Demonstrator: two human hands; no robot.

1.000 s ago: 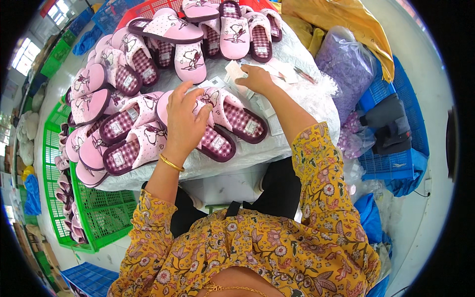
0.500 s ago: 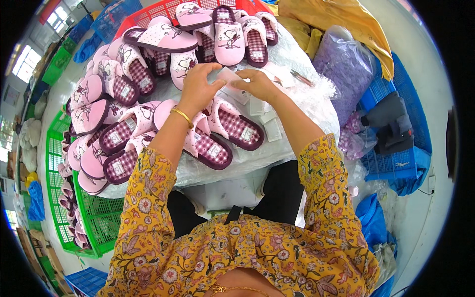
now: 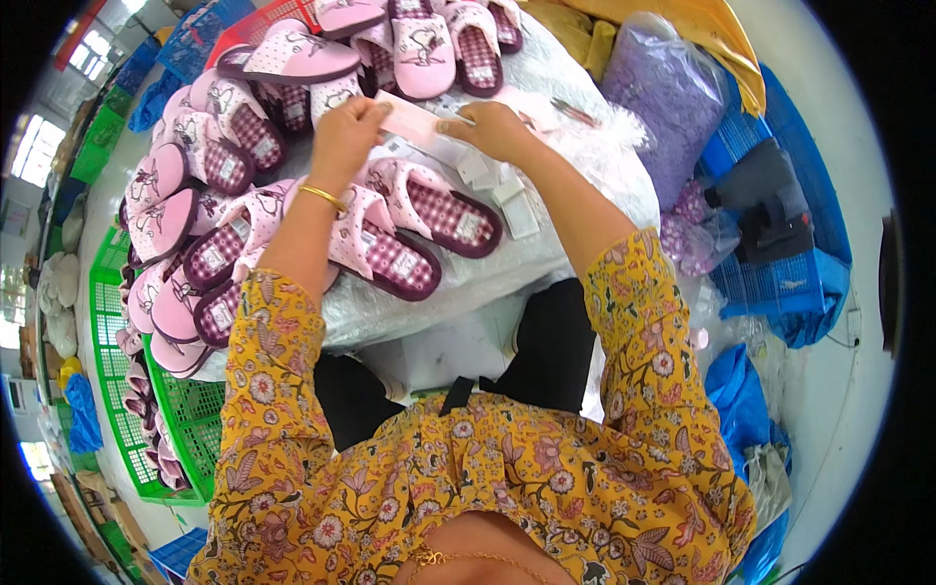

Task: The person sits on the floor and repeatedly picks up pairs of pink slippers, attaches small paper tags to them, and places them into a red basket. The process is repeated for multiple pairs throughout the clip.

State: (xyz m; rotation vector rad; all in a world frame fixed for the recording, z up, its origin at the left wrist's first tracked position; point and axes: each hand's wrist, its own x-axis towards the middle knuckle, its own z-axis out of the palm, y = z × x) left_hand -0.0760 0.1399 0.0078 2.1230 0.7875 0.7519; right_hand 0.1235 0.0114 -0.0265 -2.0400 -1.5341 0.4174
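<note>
My left hand [image 3: 343, 144] pinches one end of a pale pink card [image 3: 408, 119]. The fingers of my right hand [image 3: 495, 131] close on its other end, so the card spans the gap between them. Below the card, small white cards or tags [image 3: 519, 209] lie in loose stacks on the plastic-covered table [image 3: 468, 297]. A pair of pink slippers [image 3: 444, 210] with dark checked insoles rests just in front of my hands. More pink slippers [image 3: 424, 58] are piled beyond and to the left.
Small snips [image 3: 575, 112] lie at the table's far right. A green crate [image 3: 200, 439] with slippers stands at left. On the right are a clear bag of purple items [image 3: 663, 107] and a blue basket [image 3: 770, 292] with dark cloth [image 3: 770, 210] on it.
Both hands have moved slightly left, and the card now shows stretched flat between them, with the hands farther apart. The whole view has shifted a little.
</note>
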